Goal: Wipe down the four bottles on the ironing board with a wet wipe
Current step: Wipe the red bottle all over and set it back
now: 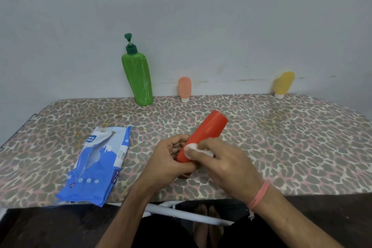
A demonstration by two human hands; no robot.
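My left hand (168, 162) grips the lower end of a red bottle (209, 130), which tilts up and away to the right above the ironing board (281, 147). My right hand (223, 164) pinches a white wet wipe (190, 148) against the bottle's side. A tall green pump bottle (137, 78) stands at the back by the wall. A small peach bottle (184, 88) stands on its white cap to the right of it. At the far right back a small yellow bottle (283, 84) leans against the wall.
A blue wet wipe pack (96, 167) lies open on the board's front left, close to the near edge. The board has a leopard-print cover and stands against a pale wall. Its white metal leg (181, 214) and bare feet show below.
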